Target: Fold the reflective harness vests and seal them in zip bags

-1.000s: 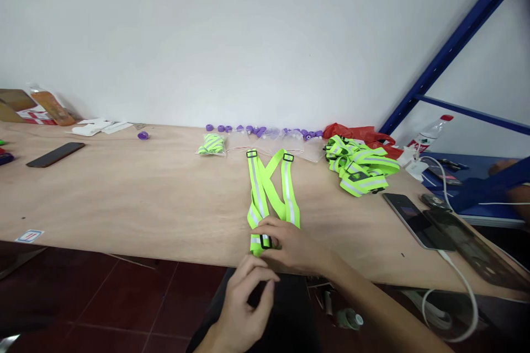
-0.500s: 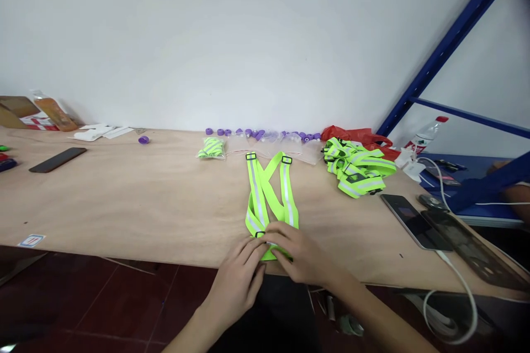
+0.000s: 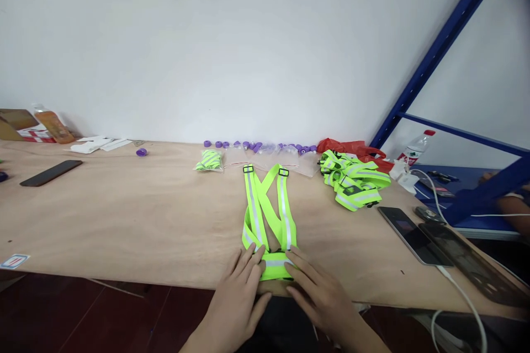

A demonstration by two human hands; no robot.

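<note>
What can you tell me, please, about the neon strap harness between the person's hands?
The harness looks like flat woven webbing, bright yellow-green with silver-grey stripes. It lies on the wooden table, near the front edge. Two straps run away from the person, each with a black buckle at its far end, with a slanting strap between them. A folded section lies crosswise nearest the person; the fingers of the left hand and right hand rest at its two ends.

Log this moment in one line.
left hand: open, at left end of lime crossband | right hand: open, at right end | lime straps: on table, beyond hands
</note>
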